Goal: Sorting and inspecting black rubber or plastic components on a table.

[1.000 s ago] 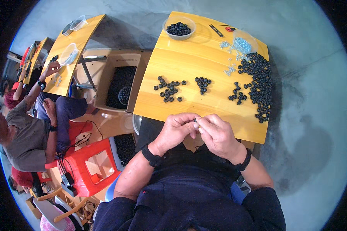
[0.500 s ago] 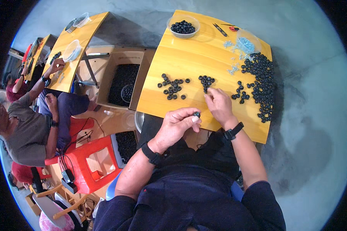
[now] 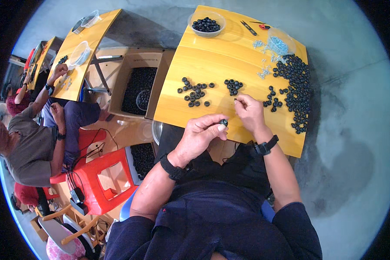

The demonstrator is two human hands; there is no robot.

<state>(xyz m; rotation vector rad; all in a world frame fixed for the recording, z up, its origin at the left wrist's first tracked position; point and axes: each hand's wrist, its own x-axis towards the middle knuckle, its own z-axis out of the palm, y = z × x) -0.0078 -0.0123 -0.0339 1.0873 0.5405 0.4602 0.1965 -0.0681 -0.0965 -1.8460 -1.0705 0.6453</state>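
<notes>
Over the near edge of the table, my left hand (image 3: pixel 202 134) is closed, pinching a small round black piece (image 3: pixel 223 122) with a teal centre between thumb and forefinger. My right hand (image 3: pixel 250 113) is just above the tabletop, its fingertips pinched on something small and dark. Just beyond those fingertips lies a tight cluster of black ring-shaped pieces (image 3: pixel 233 86). To the left is a looser group of similar black pieces (image 3: pixel 196 94); a few more (image 3: pixel 272 103) lie right of my right hand, beside a large black pile (image 3: pixel 298 93) along the right edge.
A clear bowl (image 3: pixel 221 30) of black pieces stands at the far left of the yellow table (image 3: pixel 173 113). Snips (image 3: pixel 248 27) and a tipped tub (image 3: pixel 291 42) with small light-blue bits lie at the far right. A cardboard box (image 3: pixel 117 97), red stool (image 3: pixel 91 186) and seated co-worker (image 3: pixel 32 149) are leftward.
My right hand has drawn back slightly from the black cluster, a small dark thing now showing at its fingertips. My left hand keeps its pinch on the black piece, turned a little.
</notes>
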